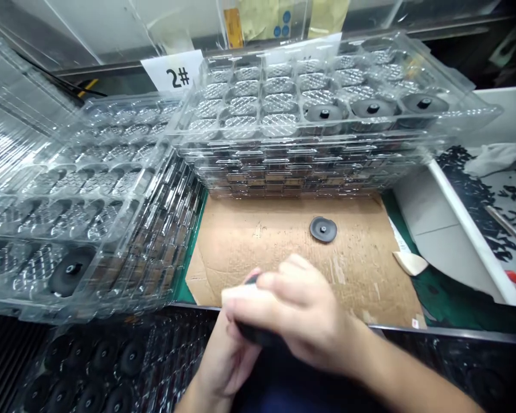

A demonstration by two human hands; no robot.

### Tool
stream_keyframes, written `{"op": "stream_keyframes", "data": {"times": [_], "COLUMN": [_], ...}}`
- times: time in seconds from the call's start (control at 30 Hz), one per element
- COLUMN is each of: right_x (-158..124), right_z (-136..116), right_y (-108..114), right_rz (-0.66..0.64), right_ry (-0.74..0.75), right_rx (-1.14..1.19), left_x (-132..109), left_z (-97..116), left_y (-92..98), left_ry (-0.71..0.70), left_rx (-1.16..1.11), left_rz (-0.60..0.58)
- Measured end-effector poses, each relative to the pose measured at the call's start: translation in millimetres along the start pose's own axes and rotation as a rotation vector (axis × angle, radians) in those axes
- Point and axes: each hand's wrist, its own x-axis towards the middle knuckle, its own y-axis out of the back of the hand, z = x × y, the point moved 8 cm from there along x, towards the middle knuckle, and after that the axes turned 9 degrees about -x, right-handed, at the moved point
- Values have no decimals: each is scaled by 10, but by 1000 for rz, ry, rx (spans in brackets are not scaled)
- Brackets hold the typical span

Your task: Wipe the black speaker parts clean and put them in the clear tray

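Both my hands meet low in the middle of the head view, above the front edge of the cardboard (258,241). My left hand (234,350) is closed from below around a black part (258,334), which the fingers mostly hide. Over it lies my right hand (296,304), blurred by motion, its fingers bent and pressed on the same part. A shallow black oval disc (323,229) with a small raised centre rests on the cardboard, apart from both hands.
Stacked clear plastic trays stand at the back (279,123) and left (69,201), a few pockets holding black discs. A white bin (468,223) with small black pieces is on the right. A beige blade-like piece (410,263) lies beside the cardboard. Below left, another tray (94,367) holds several black discs.
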Motion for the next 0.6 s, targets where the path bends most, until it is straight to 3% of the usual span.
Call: {"op": "stream_keyframes", "data": {"times": [0.13, 0.2, 0.3, 0.37, 0.47, 0.53, 0.6], "right_x": [-111, -277, -501, -578, -570, -546, -571], "right_z": [715, 975, 1128, 1137, 1038, 936, 859], "right_y": [-451, -717, -996, -1023, -863, -721, -620], "right_rz": [-110, -155, -174, -145, -102, -99, -102], "right_ry": [-363, -420, -439, -480, -513, -508, -512], "right_rx": [124, 131, 99, 77, 92, 125, 153], "left_x": [-48, -80, -96, -87, -67, -58, -61], "left_z": [88, 109, 113, 101, 95, 120, 197], "left_y": [100, 115, 73, 4, -97, -118, -118], "left_ry": [-86, -75, -33, 3, 23, -25, -160], "left_rx": [-72, -111, -148, -175, -166, -49, 211], "left_rz": [9, -9, -54, -99, -151, -150, -140]}}
